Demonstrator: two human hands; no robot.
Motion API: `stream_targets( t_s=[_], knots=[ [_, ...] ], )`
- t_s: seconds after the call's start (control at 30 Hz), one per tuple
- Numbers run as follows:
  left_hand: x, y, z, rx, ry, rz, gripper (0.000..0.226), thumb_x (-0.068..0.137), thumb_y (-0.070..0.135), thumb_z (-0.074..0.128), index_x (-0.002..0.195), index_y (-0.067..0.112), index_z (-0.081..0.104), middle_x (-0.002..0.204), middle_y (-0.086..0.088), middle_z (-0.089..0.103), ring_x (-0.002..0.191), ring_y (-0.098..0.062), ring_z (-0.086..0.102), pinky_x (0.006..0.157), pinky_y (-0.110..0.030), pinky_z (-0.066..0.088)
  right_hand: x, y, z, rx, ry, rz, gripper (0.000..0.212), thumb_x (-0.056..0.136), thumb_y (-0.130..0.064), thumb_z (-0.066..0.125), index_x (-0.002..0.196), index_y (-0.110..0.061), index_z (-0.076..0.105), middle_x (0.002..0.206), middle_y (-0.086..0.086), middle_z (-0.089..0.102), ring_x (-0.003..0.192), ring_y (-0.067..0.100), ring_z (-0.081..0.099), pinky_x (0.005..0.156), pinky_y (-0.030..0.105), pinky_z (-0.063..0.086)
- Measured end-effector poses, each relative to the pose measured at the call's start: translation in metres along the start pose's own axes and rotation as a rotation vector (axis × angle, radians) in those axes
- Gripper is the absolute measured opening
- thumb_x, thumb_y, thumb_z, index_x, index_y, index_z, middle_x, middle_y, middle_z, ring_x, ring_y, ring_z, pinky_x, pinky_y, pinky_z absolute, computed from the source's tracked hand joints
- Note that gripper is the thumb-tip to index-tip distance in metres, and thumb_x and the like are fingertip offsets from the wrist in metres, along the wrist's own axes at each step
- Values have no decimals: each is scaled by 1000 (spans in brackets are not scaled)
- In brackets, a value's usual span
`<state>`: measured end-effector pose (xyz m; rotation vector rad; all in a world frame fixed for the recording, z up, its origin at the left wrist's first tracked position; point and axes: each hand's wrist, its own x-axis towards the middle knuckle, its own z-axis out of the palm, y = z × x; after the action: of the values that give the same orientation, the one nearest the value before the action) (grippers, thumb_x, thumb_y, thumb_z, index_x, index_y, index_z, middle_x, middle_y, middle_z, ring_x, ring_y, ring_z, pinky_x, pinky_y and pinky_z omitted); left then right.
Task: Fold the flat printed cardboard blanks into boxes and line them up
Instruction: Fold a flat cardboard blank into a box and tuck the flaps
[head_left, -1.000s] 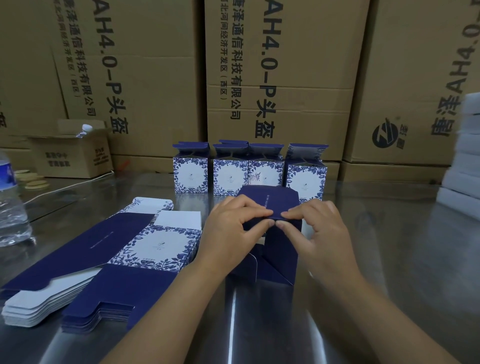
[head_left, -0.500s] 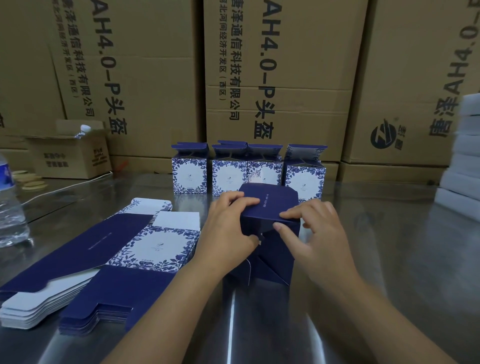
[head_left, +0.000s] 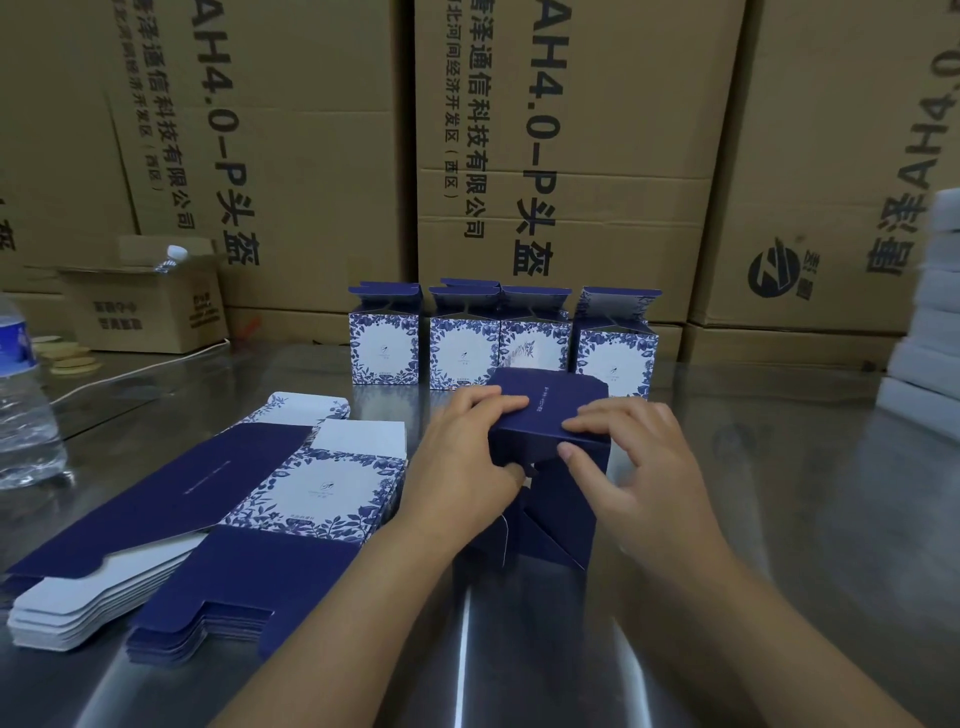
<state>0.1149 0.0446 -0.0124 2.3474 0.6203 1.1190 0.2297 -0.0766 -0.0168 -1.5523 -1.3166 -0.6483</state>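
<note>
- Several flat blanks (head_left: 208, 519) are being kept in two fanned stacks on the steel table (head_left: 779, 519), just left of the left hand. Judging by their thickness, much folding is remaining.
- The half-formed box (head_left: 550, 467) is being held upright between both hands, close in front of the person.
- Its top flap is being gripped at the left edge by the left hand (head_left: 462, 457), fingers curled over it and thumb at the front.
- The flap's near right corner is being pinched by the right hand (head_left: 634, 467), fingers on top and thumb beneath; a closing fold is probably being made.
- Four finished boxes (head_left: 504, 343) are being lined up just beyond the hands, lids standing open, so this one is likely being made as the fifth.
</note>
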Motion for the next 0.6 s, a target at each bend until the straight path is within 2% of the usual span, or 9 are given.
stream_targets(
  t_s=[0.1,0.17,0.27,0.37,0.47,0.6],
  knots=[
    [-2,3,0,-67,-78,10,62,75,10,66,130,33,50,135,16,36,125,-5,35,105,-26,34,0,0,-1,6,-10,35,13,83,-24,63,93,-19,71,98,-11,60,99,3,45,89,4,27],
    [-3,5,1,-105,-86,9,60,76,11,64,130,32,50,136,16,36,124,-3,35,104,-24,33,0,2,-2,-2,-5,62,9,87,-18,65,94,-20,72,101,-12,60,101,0,44,90,2,26],
    [-3,7,2,-182,-65,1,57,79,12,59,131,33,48,135,17,38,118,6,36,102,-19,33,0,6,-2,-1,-31,136,17,91,-18,59,103,-22,71,111,-15,59,109,-4,41,91,-2,21],
    [-3,10,2,-278,-58,-33,50,85,17,57,131,32,47,130,18,41,117,3,41,103,-28,38,1,11,-1,25,-108,204,27,94,-24,53,118,-26,65,124,-21,52,127,-3,35,94,-6,13],
    [-3,8,3,-234,-46,-28,42,87,19,58,127,31,52,129,17,42,118,2,41,105,-25,35,2,16,-2,71,-161,194,31,93,-24,56,123,-27,62,126,-24,50,130,-7,32,97,-5,15],
    [-2,5,4,-155,-33,-11,39,86,18,59,123,29,56,131,17,39,119,3,38,103,-18,29,4,22,-5,83,-172,144,33,87,-20,66,119,-27,64,119,-28,51,127,-12,32,98,-4,18]
  ],
)
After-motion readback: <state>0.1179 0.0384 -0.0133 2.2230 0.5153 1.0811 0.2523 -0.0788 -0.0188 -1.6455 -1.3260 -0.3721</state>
